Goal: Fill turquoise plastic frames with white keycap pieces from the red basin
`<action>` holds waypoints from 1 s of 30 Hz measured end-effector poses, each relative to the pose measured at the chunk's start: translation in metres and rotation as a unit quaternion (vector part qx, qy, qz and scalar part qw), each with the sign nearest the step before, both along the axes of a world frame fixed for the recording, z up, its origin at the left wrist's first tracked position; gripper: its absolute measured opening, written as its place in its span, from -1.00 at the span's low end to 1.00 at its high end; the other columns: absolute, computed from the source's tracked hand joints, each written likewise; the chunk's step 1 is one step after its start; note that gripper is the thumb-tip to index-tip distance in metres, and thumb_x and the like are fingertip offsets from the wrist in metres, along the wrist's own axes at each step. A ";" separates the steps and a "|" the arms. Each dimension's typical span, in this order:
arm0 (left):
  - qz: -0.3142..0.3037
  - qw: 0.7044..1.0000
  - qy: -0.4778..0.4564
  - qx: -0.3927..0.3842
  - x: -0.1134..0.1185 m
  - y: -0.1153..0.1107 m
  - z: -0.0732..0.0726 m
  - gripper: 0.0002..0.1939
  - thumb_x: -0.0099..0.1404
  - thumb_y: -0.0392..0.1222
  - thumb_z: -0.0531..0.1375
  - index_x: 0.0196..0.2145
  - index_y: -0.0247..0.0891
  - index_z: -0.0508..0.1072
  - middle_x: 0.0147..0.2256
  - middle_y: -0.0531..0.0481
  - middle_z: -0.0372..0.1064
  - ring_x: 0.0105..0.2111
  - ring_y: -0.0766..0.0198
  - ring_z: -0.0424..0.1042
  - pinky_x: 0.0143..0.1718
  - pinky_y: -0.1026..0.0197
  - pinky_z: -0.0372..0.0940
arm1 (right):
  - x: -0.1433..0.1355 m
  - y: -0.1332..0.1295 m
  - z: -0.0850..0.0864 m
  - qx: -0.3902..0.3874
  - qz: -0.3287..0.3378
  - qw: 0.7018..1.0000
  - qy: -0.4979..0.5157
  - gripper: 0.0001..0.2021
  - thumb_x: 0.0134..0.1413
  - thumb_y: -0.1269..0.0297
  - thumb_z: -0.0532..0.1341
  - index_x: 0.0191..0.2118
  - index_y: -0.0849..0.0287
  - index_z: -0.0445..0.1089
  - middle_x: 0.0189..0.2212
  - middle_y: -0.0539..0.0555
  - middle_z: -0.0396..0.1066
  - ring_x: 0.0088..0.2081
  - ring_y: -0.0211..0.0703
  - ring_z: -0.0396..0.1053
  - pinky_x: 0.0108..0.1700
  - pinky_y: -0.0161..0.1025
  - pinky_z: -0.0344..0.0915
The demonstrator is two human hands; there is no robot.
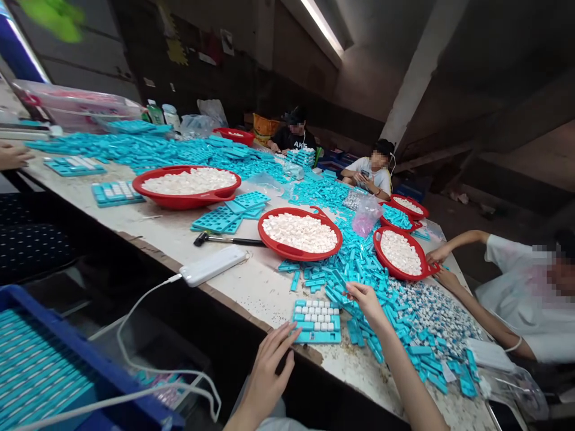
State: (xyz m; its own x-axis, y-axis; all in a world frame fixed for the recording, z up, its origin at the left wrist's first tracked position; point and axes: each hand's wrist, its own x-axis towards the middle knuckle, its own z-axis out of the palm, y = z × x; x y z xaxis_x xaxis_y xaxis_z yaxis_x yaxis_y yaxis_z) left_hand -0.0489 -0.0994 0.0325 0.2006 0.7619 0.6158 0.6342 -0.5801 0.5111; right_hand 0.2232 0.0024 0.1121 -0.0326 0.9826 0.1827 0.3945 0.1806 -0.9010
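A blue tray (315,337) lies near the table's front edge, partly filled with rows of white square pieces and blue pieces. My left hand (269,365) rests at its left side with the fingers apart, fingertips by the tray's left edge. Over the pile of long blue pieces (354,251), behind and right of the tray, is my right hand (366,302). Its thumb and index finger are pinched together; what they hold, if anything, is too small to make out.
Red bowls of white pieces (300,255) stand behind, with a hammer (233,240) and a white power bank (213,266) to the left. Small white pieces (440,311) are heaped right. A person's hands touch a right-hand bowl (417,277). A blue crate (103,353) sits lower left.
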 end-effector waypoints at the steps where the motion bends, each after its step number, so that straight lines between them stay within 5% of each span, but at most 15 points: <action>1: -0.002 1.000 -0.013 -0.005 0.000 0.001 0.009 -0.54 0.43 -0.34 0.06 0.22 -0.04 0.34 0.17 -0.07 0.40 0.17 0.07 0.37 0.14 -0.05 0.34 | -0.004 -0.011 0.000 -0.009 0.006 1.000 0.008 -0.43 0.09 -0.27 0.23 -0.22 0.21 0.61 -0.44 0.10 0.53 -0.35 -0.06 0.47 -0.26 -0.18 0.40; 4: -0.024 0.998 -0.049 -0.012 0.001 0.006 0.031 -0.55 0.44 -0.33 0.07 0.23 -0.06 0.32 0.18 -0.12 0.35 0.19 0.07 0.34 0.19 -0.08 0.28 | -0.016 -0.048 -0.003 -0.001 0.028 1.000 -0.013 -0.63 0.09 -0.07 0.35 -0.17 0.12 0.62 -0.27 0.11 0.56 -0.20 -0.03 0.46 -0.08 -0.13 0.36; 7: -0.072 0.996 -0.047 -0.023 0.002 0.013 0.039 -0.54 0.44 -0.33 0.09 0.25 -0.07 0.29 0.17 -0.11 0.36 0.19 0.08 0.33 0.22 -0.08 0.26 | -0.026 -0.077 -0.010 0.048 0.069 0.994 -0.073 -0.76 0.20 0.08 0.32 -0.11 0.07 0.60 -0.20 0.11 0.55 -0.11 -0.02 0.44 0.00 -0.11 0.32; 20: -0.154 0.985 0.047 0.056 0.000 0.030 0.010 -0.57 0.43 -0.37 0.13 0.21 -0.14 0.36 0.07 -0.07 0.51 0.15 0.11 0.42 0.16 -0.07 0.36 | -0.036 -0.082 -0.045 0.162 0.084 0.962 -0.204 -0.78 0.33 0.21 0.23 -0.01 0.07 0.55 -0.19 0.12 0.48 -0.12 -0.06 0.43 -0.04 -0.09 0.38; 30: -0.160 0.983 0.030 0.081 0.004 0.032 -0.005 -0.57 0.45 -0.37 0.13 0.22 -0.17 0.35 0.07 -0.04 0.52 0.14 0.15 0.45 0.19 0.00 0.39 | -0.047 -0.094 -0.065 0.315 0.019 0.858 -0.406 -0.69 0.34 0.40 0.18 0.15 0.25 0.39 -0.16 0.22 0.47 -0.16 0.00 0.42 -0.12 -0.06 0.39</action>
State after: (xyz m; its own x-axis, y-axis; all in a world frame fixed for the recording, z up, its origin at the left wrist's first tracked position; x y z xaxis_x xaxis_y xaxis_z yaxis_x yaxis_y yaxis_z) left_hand -0.0453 -0.0673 0.0280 0.4527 0.5470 0.7041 0.4324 -0.8253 0.3632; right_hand 0.1759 -0.0913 0.0472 -0.4300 0.6925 0.5792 0.8288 0.5573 -0.0510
